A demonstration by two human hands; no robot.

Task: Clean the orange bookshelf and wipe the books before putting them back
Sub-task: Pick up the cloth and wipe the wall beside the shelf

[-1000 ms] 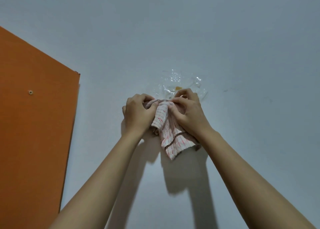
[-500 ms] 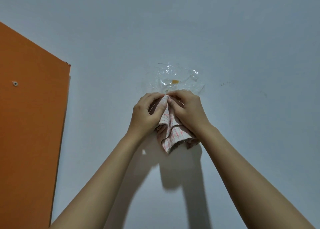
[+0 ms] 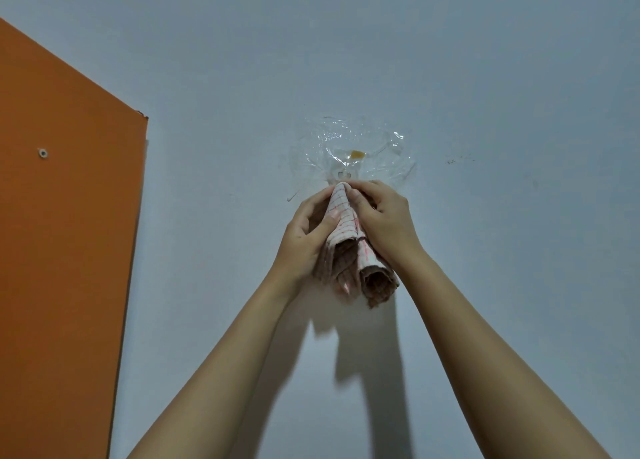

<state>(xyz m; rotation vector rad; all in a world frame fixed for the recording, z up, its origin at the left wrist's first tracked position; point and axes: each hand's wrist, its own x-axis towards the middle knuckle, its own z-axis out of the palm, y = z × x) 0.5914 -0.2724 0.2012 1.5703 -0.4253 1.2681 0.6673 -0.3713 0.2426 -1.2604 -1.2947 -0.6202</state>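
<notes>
Against the wall (image 3: 485,77), right of the orange bookshelf (image 3: 62,250): left hand (image 3: 304,236) and right hand (image 3: 384,223) both pinched 1 checked cloth (image 3: 343,226) at its top, just below a clear plastic film (image 3: 346,143).

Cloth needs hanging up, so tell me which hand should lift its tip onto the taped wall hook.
Right, probably. The right hand pinches the cloth at its tip, just under the hook. The left hand grips lower on the side, so it is better suited to steadying.
</notes>
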